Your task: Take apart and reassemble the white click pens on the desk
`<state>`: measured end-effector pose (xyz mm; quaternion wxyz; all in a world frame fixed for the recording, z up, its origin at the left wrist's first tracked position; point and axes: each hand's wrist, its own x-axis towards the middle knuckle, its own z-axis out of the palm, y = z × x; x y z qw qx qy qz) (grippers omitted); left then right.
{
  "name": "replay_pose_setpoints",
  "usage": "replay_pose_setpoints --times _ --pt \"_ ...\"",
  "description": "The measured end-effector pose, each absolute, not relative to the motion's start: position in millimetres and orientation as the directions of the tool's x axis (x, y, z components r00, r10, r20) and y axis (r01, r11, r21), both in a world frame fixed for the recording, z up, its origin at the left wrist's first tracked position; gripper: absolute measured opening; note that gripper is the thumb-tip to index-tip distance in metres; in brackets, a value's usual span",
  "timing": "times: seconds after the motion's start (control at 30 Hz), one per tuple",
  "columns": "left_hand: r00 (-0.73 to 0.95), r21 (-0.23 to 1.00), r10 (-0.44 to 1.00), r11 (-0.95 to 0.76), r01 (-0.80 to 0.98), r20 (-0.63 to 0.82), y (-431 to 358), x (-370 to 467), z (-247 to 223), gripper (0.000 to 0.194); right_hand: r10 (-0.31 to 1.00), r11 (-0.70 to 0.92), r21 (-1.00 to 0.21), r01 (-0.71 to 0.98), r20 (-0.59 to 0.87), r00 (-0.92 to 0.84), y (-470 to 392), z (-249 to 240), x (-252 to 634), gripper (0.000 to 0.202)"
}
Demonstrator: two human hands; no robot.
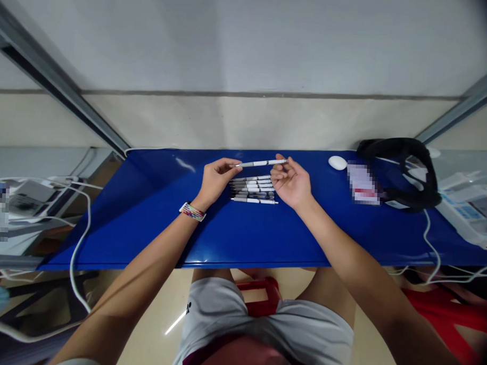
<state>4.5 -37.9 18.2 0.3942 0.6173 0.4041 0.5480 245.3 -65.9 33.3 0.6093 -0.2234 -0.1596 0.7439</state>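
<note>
A white and grey pen [260, 163] lies level between my two hands, above the blue tabletop [241, 235]. My left hand [219, 177] pinches its grey tip end between thumb and fingers. At the other end, my right hand [292, 180] has its palm turned up, with thumb and forefinger closed on the pen and the other fingers curled. Just below, several similar pens [253, 187] rest side by side in a row on the tabletop. One white pen [254, 200] lies nearest to me in that row. My right fingers hide some of the pens' ends.
To the right are a white oval mouse-like object [337, 163], a blurred-out card [363, 182] and a black headband-like device [418, 151]. A white cable [81, 241] hangs over the left side. Grey metal posts [98, 116] flank the table, with a wall behind.
</note>
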Motion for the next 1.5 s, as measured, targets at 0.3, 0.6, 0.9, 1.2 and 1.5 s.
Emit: replay_pose_setpoints --times 0.3,0.6,0.9,1.2,1.5 --pt "0.075 0.928 0.929 -0.367 0.056 0.363 -37.4 3.0 17.3 0.027 0.974 -0.217 -0.472 -0.855 -0.166 -0.156 -66.9 35.1 244.7 0.028" --pt "0.070 0.922 0.926 -0.377 0.091 0.372 -39.7 3.4 20.6 0.025 0.979 -0.189 -0.527 -0.828 -0.171 -0.114 -67.3 33.6 242.7 0.013" --pt "0.090 0.923 0.926 -0.375 0.086 0.368 -39.9 4.2 19.1 0.027 0.975 -0.212 -0.483 -0.849 -0.163 -0.150 -67.5 35.4 244.9 0.013" --pt "0.077 0.932 0.931 -0.360 0.034 0.357 -38.9 5.1 17.8 0.027 0.978 -0.199 -0.507 -0.839 -0.150 -0.142 -68.6 34.0 243.4 0.008" --pt "0.060 0.934 0.935 -0.353 0.050 0.350 -38.1 4.5 19.1 0.027 0.982 -0.185 -0.571 -0.800 -0.130 -0.135 -68.1 35.2 244.4 0.009"
